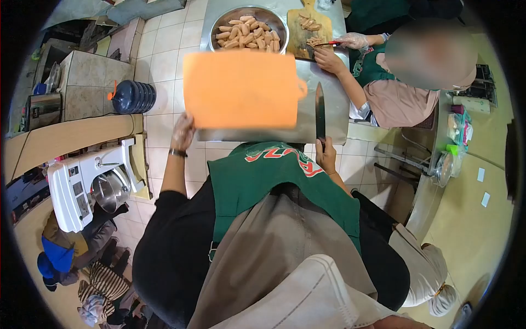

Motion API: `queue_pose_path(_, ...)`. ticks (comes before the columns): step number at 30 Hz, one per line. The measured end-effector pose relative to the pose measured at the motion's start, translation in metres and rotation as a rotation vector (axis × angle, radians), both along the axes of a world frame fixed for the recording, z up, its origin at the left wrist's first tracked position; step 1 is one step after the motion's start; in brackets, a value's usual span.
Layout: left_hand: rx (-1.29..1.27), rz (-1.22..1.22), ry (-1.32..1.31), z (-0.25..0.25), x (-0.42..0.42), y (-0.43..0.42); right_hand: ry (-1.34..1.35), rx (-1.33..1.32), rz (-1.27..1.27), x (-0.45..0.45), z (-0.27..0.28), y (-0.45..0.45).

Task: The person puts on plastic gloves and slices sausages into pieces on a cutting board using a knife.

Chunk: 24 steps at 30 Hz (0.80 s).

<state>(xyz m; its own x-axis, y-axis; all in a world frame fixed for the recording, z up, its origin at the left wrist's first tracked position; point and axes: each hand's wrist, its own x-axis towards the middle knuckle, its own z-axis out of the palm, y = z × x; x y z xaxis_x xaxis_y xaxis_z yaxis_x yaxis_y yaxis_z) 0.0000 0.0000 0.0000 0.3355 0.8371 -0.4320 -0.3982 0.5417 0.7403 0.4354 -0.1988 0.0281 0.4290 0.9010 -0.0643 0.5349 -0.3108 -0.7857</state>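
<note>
My left hand [183, 131], in a clear plastic glove, grips the lower left corner of an orange cutting board [241, 90]. The board is held up over the front of the steel table [334, 104]. In my right hand [326, 156] is a knife [320, 109], its long dark blade pointing away from me, to the right of the board. Behind the board stands a steel bowl [215, 27] full of short sausages [249, 34], its near rim close to the board's top edge.
Across the table's right side, a co-worker's gloved hand [353, 41] holds a red-handled knife [331, 43] over cut pieces on a wooden cutting board [298, 49]. To the left are a blue water jug [134, 97] and a white stand mixer [68, 192]. Clothes [104, 282] lie at lower left.
</note>
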Motion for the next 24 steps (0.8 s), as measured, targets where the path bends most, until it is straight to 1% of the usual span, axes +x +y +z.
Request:
queue_pose_path(1, -0.041, -0.002, -0.005, -0.003, -0.007, -0.021, -0.033, 0.018, 0.061, -0.001, -0.003, -0.001)
queue_pose_path(2, -0.093, -0.008, 0.059, -0.014, -0.013, -0.041, -0.064, 0.035, 0.123, -0.003, -0.004, -0.001)
queue_pose_path(3, -0.136, -0.015, 0.093, -0.045, -0.007, -0.05, -0.088, 0.04, 0.124, 0.002, -0.008, 0.008)
queue_pose_path(5, -0.162, 0.006, 0.12, -0.057, 0.001, -0.068, -0.066, -0.048, 0.198, -0.01, -0.009, 0.016)
queue_pose_path(6, -0.207, -0.017, 0.174, -0.061, 0.008, -0.076, -0.131, -0.007, 0.206, -0.014, -0.017, 0.015)
queue_pose_path(7, -0.243, -0.04, 0.221, -0.062, 0.02, -0.078, -0.133, -0.008, 0.209, -0.014, -0.019, 0.018)
queue_pose_path(9, -0.222, -0.001, 0.252, -0.054, 0.046, -0.08, -0.236, -0.06, 0.238, -0.017, -0.023, 0.022)
queue_pose_path(11, -0.202, 0.036, 0.285, -0.059, 0.059, -0.074, -0.248, -0.106, 0.231, -0.018, -0.027, 0.025)
queue_pose_path(13, 0.187, 0.019, 0.829, -0.084, 0.07, -0.067, -0.293, -0.287, 0.219, -0.016, -0.031, 0.028)
queue_pose_path(14, 0.435, -0.182, 1.477, -0.018, 0.089, -0.06, -0.291, -0.287, 0.215, -0.013, -0.033, 0.031)
queue_pose_path(15, 0.442, -0.189, 1.479, 0.006, 0.096, -0.047, -0.295, -0.305, 0.215, -0.012, -0.034, 0.033)
queue_pose_path(17, 1.067, -0.025, 1.39, 0.026, 0.108, -0.017, -0.289, -0.327, 0.201, -0.012, -0.038, 0.038)
queue_pose_path(19, 1.162, -0.025, 1.288, 0.023, 0.136, 0.019, -0.328, -0.367, 0.173, -0.008, -0.042, 0.041)
queue_pose_path(21, 1.319, -0.083, 1.09, 0.01, 0.165, 0.071, -0.348, -0.386, 0.148, -0.004, -0.044, 0.046)
queue_pose_path(23, 1.549, -0.156, 1.111, 0.034, 0.204, 0.105, -0.346, -0.318, 0.148, 0.0, -0.046, 0.049)
queue_pose_path(24, 1.397, -0.284, 1.205, 0.048, 0.224, 0.119, -0.348, -0.32, 0.137, 0.002, -0.046, 0.049)
